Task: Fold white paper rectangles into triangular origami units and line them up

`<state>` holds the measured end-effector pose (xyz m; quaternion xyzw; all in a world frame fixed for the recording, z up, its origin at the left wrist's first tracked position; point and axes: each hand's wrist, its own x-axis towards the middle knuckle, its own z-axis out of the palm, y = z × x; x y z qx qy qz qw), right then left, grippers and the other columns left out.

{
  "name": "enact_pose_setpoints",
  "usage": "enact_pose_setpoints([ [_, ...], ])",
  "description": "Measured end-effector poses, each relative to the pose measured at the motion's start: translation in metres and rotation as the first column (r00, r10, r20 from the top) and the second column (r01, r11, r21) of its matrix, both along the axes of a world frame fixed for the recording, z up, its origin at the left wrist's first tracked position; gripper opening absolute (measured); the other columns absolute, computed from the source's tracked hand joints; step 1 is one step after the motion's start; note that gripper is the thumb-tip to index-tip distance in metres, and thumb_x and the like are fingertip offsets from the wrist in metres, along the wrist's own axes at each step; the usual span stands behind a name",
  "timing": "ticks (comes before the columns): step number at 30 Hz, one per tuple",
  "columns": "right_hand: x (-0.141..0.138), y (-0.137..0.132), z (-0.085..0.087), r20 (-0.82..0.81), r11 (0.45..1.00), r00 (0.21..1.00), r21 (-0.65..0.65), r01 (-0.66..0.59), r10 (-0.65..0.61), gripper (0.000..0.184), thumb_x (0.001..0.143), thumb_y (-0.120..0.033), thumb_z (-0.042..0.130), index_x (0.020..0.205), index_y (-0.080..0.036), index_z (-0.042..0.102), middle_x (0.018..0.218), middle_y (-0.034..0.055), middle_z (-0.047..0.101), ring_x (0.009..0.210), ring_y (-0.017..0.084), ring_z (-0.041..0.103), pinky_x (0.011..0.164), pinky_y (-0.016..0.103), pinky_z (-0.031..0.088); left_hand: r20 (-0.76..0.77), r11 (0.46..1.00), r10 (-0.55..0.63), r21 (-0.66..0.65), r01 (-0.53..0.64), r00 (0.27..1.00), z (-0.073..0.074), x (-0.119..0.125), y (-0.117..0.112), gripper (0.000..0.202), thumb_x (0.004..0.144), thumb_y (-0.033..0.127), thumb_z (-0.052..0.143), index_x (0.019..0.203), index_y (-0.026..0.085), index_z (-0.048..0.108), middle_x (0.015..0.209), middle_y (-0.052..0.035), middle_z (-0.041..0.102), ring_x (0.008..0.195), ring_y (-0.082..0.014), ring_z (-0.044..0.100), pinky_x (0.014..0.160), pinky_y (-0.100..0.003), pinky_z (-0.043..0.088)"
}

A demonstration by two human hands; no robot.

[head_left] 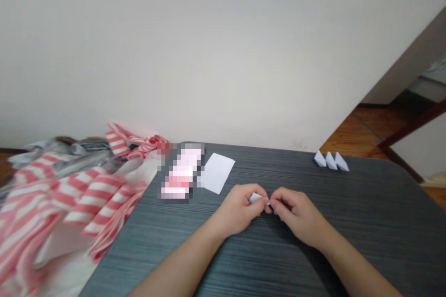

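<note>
1. Folded white paper (257, 198), a small piece, sat pinched between the two hands just above the dark grey desk (365, 222), near the middle of its near half.
2. Left hand (240, 211) curled around the paper from the left, thumb and fingertips pressed onto it, with only a small white corner showing past the fingers.
3. Right hand (296, 216) met it from the right, fingertips closed on the same piece, so that the two hands touched at the tips.
4. Both forearms lay low over the desk, coming in from the bottom edge of the view.
5. A flat white sheet (218, 172) lay on the desk just beyond the left hand, apart from it.
6. Beside that sheet, to its left, was a blurred pink and white object (181, 174) that could not be made out.
7. Three small folded white paper triangles (331, 160) stood in a close row near the far right edge of the desk, well apart from the hands.
8. Pink and white striped cloth (69, 204) was heaped off the left side of the desk, some of it lying against the desk's edge.
9. A plain pale wall (209, 55) rose behind the desk, and wooden floor (351, 134) showed at the right.
</note>
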<state>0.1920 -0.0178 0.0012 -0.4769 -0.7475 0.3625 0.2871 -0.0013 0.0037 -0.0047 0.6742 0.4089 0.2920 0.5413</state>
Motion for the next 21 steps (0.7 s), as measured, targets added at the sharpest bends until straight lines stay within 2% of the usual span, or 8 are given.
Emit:
enact_pose_setpoints([
  [5,0.0021,0.0030,0.0000,0.022,0.999,1.000,0.037,-0.009,0.008,0.021,0.093,-0.019,0.052,0.075,-0.018,0.063,0.070,-0.0011,0.063,0.065,0.013,0.057,0.063,0.023,0.040,0.030,0.998,-0.007,-0.064,0.009,1.000,-0.0009,0.0012,0.0003,0.018,0.090,0.028,0.054,0.088,0.015,0.066,0.081,-0.0043,0.073,0.060,-0.0110,0.057,0.057,-0.021,0.043],
  [10,0.0058,0.0053,0.0003,0.033,0.997,0.998,0.064,0.042,-0.044,0.020,0.092,-0.018,0.052,0.073,-0.019,0.058,0.064,-0.0028,0.057,0.060,0.013,0.052,0.059,0.023,0.038,0.113,0.992,0.024,-0.124,-0.010,0.993,0.0002,0.0018,0.0010,0.022,0.093,0.034,0.050,0.092,0.015,0.062,0.083,-0.0058,0.073,0.058,-0.0106,0.057,0.056,-0.021,0.044],
  [17,0.0076,0.0026,-0.0018,0.011,0.996,0.996,0.012,0.083,-0.083,0.019,0.092,-0.020,0.050,0.074,-0.019,0.057,0.062,-0.0033,0.054,0.058,0.013,0.051,0.056,0.023,0.038,0.026,0.996,0.041,-0.081,-0.039,0.999,0.0032,0.0010,0.0009,0.030,0.094,0.036,0.050,0.084,0.014,0.067,0.061,0.0007,0.062,0.055,-0.0101,0.054,0.054,-0.020,0.040],
  [21,0.0077,0.0029,-0.0033,-0.008,0.997,0.997,-0.020,0.080,-0.080,0.021,0.094,-0.023,0.047,0.078,-0.019,0.059,0.065,-0.0020,0.058,0.060,0.013,0.055,0.059,0.024,0.040,0.028,0.995,0.043,-0.090,-0.041,0.999,0.0017,0.0009,0.0012,0.029,0.094,0.036,0.050,0.085,0.014,0.067,0.064,0.0004,0.064,0.055,-0.0100,0.055,0.054,-0.019,0.040],
])
